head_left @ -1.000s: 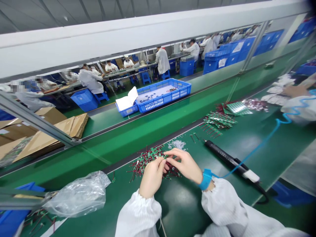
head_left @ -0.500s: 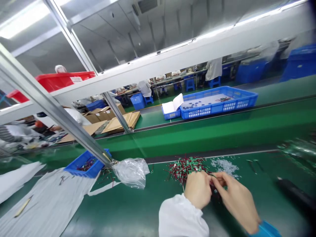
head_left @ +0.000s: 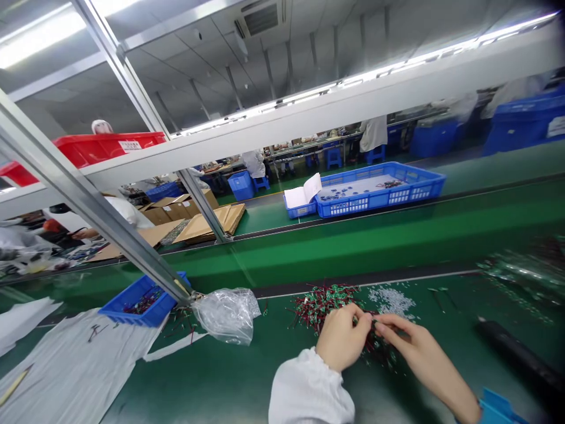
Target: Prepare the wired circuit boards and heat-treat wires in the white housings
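The pile of wired circuit boards [head_left: 324,299] is the reference for all positions below. It lies on the bench [head_left: 220,380], directly beyond the left hand [head_left: 342,340], and its loose edge extends beneath the fingers of the right hand [head_left: 417,350]. Both hands meet at the near right edge of the pile, fingertips almost touching. Left grip: fingers curled, thumb directed toward the right fingertips. Right grip: thumb and forefinger drawn close. A small dark part shows at the meeting point; whether either grip is clamped on it cannot be told. A scatter of small white parts [head_left: 392,300] lies just right of the pile. A clear plastic bag [head_left: 227,318] lies to its left, and a black handheld tool [head_left: 516,353], blurred, lies well to its right. A blue perforated basket [head_left: 375,206] stands beyond it.
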`<state>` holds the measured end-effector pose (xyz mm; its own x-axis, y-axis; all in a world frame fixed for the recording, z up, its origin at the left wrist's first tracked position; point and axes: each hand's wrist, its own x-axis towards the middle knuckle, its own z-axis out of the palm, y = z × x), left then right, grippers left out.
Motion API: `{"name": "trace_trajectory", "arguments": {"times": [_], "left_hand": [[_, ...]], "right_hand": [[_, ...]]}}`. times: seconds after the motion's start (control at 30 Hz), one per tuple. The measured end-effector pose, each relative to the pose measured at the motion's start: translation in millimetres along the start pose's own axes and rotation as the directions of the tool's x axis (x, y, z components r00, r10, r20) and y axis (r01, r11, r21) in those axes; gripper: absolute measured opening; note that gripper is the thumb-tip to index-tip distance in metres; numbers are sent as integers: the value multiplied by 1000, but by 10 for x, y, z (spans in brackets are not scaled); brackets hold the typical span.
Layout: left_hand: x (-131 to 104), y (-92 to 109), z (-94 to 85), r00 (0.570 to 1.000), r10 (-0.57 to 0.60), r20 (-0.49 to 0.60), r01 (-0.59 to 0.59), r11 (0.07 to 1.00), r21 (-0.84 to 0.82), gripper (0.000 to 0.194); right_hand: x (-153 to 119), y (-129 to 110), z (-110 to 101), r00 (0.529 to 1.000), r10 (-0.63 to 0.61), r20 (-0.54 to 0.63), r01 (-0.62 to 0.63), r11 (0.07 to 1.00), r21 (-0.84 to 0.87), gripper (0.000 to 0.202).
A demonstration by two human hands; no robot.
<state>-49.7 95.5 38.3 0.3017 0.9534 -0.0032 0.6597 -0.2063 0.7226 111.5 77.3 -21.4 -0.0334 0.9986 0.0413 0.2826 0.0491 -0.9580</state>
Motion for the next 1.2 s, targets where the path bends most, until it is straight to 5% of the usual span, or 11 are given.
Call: {"name": "trace_trajectory", "arguments": {"times": [0.27, 0.5, 0.93, 1.2], "left_hand": [[18, -86, 55, 993, 104, 65, -118, 954, 276, 28], [52, -123, 79, 968, 232, 94, -250, 904, 346, 32], [48, -110, 142, 997, 31, 73, -53, 946, 321, 24], [56, -123, 122, 993, 64, 104, -99, 918, 384, 38]], "right_hand": [[16, 56, 47, 997, -28, 73, 30, 999, -26, 37], [59, 50, 35, 999, -13, 30, 12, 1000, 27, 41], [58, 104, 24, 987, -13, 163, 10, 1000, 18, 35], [12, 10, 63, 979, -29, 200, 43, 997, -67, 33]]}}
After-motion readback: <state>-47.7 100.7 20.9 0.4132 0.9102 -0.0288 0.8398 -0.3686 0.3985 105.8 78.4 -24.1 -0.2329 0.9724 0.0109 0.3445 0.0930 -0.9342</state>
